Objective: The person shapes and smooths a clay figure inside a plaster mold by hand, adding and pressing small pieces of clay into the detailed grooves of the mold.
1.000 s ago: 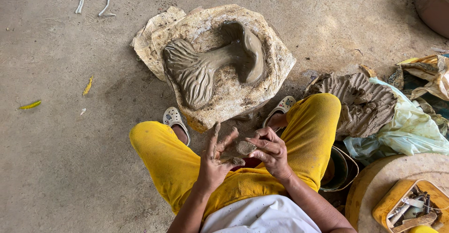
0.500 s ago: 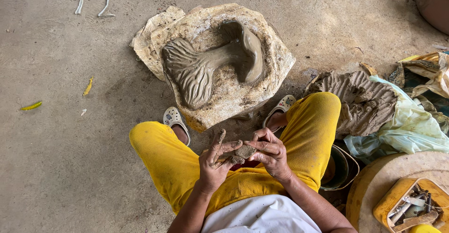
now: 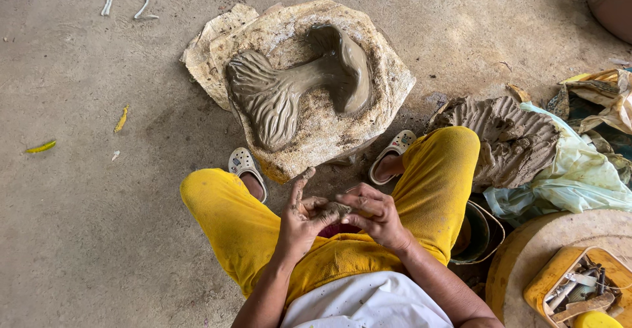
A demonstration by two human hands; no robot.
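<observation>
Clay lump (image 3: 337, 208) pinched between both hands over the lap: left hand (image 3: 301, 217) cups it with forefinger raised, right hand (image 3: 373, 214) curls its fingers closed upon it, near a plaster mould (image 3: 309, 127) on the floor (image 3: 79, 236) carrying a wet clay form (image 3: 289, 88).

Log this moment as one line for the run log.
left hand: grips clay lump | right hand: pinches clay lump | ahead: clay relief on mould slab
</observation>
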